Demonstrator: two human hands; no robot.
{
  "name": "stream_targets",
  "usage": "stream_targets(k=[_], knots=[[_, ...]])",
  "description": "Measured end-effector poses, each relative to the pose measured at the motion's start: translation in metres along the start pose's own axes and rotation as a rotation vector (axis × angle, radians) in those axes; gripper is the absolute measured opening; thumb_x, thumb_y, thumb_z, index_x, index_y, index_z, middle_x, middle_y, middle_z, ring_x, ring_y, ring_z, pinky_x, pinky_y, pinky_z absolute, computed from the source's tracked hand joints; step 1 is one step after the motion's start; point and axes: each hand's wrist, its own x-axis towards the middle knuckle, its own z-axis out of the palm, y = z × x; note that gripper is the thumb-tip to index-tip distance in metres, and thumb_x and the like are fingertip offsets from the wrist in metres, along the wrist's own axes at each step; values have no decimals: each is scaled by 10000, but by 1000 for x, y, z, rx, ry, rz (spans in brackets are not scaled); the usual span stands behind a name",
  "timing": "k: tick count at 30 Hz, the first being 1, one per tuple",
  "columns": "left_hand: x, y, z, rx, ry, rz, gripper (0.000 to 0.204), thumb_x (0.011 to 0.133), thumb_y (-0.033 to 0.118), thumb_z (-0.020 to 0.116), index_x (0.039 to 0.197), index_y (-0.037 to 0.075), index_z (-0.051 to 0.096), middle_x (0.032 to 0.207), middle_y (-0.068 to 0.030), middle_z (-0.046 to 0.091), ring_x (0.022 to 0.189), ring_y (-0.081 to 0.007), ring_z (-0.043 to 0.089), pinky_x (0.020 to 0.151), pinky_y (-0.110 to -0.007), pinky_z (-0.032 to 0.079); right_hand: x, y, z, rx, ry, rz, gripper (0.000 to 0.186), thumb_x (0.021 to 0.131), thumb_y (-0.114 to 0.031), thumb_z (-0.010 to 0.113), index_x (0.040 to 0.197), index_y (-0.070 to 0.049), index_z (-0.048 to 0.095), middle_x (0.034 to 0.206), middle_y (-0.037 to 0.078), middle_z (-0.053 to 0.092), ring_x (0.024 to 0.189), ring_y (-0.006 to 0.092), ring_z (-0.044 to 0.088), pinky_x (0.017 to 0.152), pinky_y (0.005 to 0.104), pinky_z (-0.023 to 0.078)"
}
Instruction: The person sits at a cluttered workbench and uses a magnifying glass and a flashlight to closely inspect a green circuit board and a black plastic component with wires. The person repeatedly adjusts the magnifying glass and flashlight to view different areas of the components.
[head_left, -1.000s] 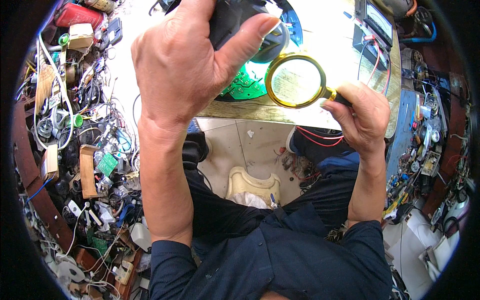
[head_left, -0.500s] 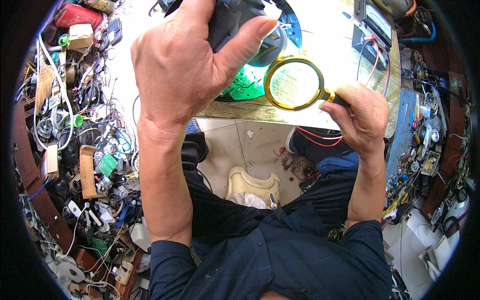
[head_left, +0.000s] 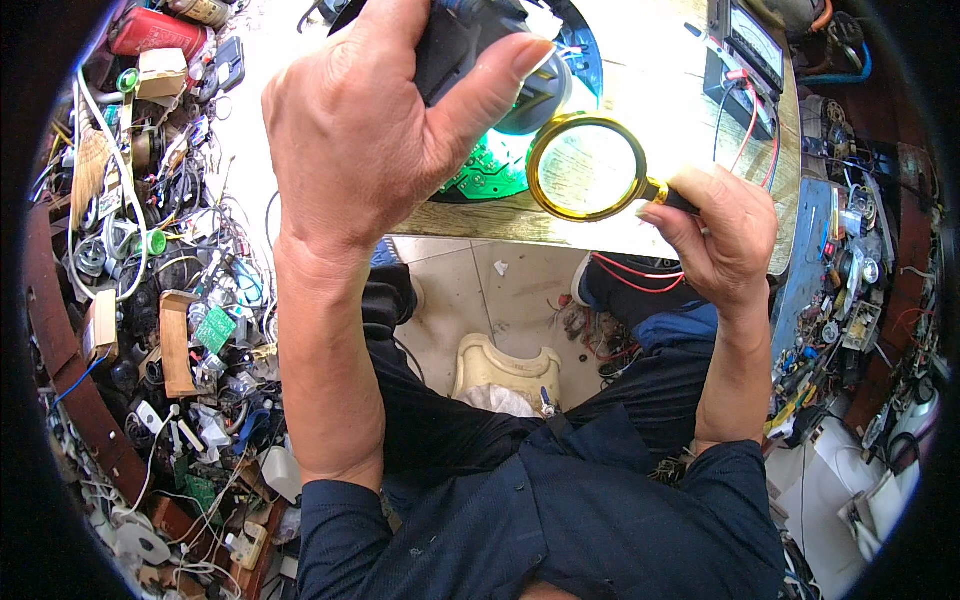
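Note:
My left hand (head_left: 350,150) is closed around a dark grey device with a rounded end (head_left: 455,55), its thumb lying along the near side. Below that device, a green circuit board (head_left: 485,172) sits in a round dark housing (head_left: 585,45) at the front edge of the bench; my hand and the device cover much of both. Bright light falls on the board. In my right hand (head_left: 730,225) is the black handle of a magnifying glass (head_left: 587,167) with a gold rim, pinched between thumb and fingers. Its lens hangs just right of the board, over the bench edge.
An analog multimeter (head_left: 752,50) with red and black leads stands at the bench's far right. Heaped cables and electronic parts (head_left: 200,340) crowd the left side. More loose parts lie along the blue board (head_left: 805,260) on the right. A cream stool (head_left: 505,370) shows between my legs.
The magnifying glass has shifted very slightly left. Both hands keep their grips, and the rest looks the same.

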Motion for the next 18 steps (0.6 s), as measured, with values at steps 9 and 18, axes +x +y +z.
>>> stream_targets(k=[9, 18], knots=[[0, 1, -1, 9, -5, -11, 481, 968, 540, 729, 965, 61, 695, 715, -100, 700, 632, -242, 697, 602, -340, 526, 0, 0, 0, -2, -4, 7, 304, 769, -146, 899, 972, -27, 707, 756, 90, 659, 613, 258, 634, 540, 358, 473], [-2, -1, -2, 30, -13, -7, 484, 967, 545, 728, 966, 62, 696, 717, -95, 702, 633, -244, 700, 607, -340, 531, 0, -1, 0, -6, -9, 8, 300, 767, -150, 900, 963, -29, 707, 751, 87, 658, 607, 255, 632, 537, 358, 469]])
